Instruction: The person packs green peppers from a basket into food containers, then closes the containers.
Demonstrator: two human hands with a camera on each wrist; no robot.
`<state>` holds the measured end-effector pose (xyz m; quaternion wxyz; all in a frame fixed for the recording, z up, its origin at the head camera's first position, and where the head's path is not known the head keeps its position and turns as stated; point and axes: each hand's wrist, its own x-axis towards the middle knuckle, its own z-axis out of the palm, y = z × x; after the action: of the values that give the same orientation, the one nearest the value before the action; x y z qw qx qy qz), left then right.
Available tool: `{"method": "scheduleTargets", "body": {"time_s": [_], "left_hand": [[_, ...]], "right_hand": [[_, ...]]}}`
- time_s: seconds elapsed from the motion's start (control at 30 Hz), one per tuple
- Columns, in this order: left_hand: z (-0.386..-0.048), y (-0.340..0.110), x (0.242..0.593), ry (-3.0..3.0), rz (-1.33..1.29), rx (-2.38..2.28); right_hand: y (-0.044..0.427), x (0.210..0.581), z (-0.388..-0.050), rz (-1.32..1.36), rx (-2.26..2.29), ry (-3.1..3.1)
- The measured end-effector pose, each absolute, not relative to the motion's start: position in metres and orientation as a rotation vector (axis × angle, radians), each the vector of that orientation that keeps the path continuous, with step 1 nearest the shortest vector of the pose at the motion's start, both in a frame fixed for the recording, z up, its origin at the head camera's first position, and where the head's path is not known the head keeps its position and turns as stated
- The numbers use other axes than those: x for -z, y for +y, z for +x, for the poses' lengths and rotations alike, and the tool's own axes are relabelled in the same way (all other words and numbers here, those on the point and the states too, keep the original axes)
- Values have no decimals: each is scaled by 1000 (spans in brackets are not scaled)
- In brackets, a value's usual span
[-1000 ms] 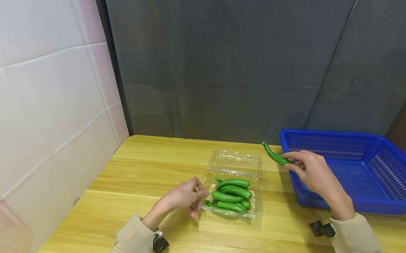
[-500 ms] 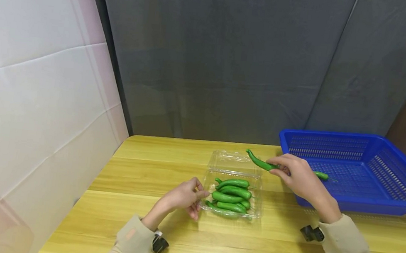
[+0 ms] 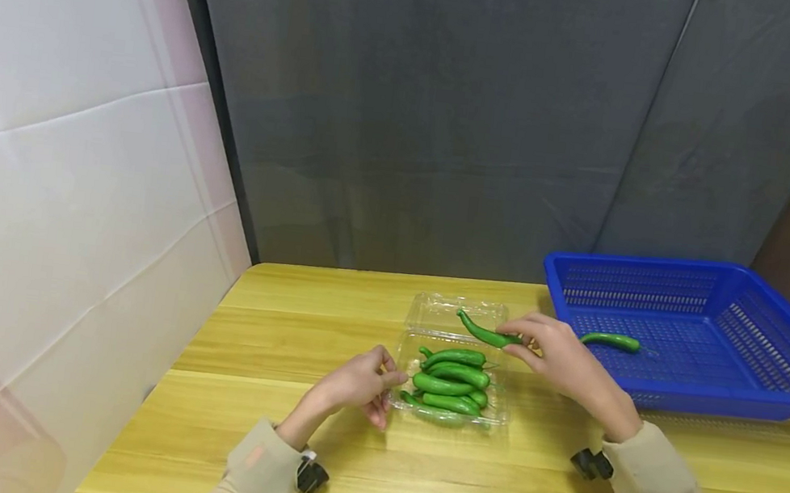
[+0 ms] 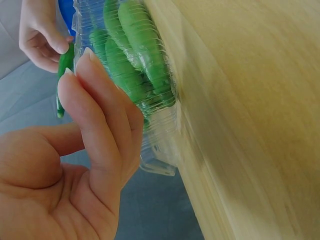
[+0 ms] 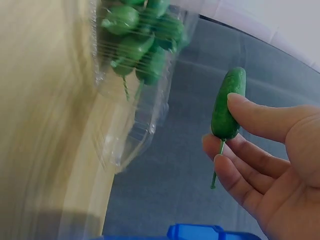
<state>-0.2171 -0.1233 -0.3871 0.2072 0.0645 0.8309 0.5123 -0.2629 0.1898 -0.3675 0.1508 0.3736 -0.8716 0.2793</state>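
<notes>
My right hand pinches a green chili pepper between thumb and fingers, above the far right part of a clear plastic clamshell box. In the right wrist view the held pepper has its thin stem pointing down. The box stands with its lid folded back, and several green chili peppers lie side by side in it. At the box's left edge, my left hand holds the rim with thumb and curled fingers. The left wrist view shows these fingers against the wall; the thumb tip is hidden.
A blue plastic basket with slotted walls stands right of the box. One green chili pepper lies in it, partly behind my right hand. A grey curtain hangs behind the wooden table, and a pale panel flanks it.
My right hand has moved left with its chili pepper, from the basket's edge to above the box. The pepper in the basket has come into view. My left hand and the box have stayed still.
</notes>
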Motion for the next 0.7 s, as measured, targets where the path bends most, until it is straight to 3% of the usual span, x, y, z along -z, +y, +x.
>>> {"method": "scheduleTargets", "body": {"time_s": [0.7], "left_hand": [[-216, -123, 387, 2313, 182, -1420]], "right_hand": [[170, 390, -262, 1162, -807, -2599]]}}
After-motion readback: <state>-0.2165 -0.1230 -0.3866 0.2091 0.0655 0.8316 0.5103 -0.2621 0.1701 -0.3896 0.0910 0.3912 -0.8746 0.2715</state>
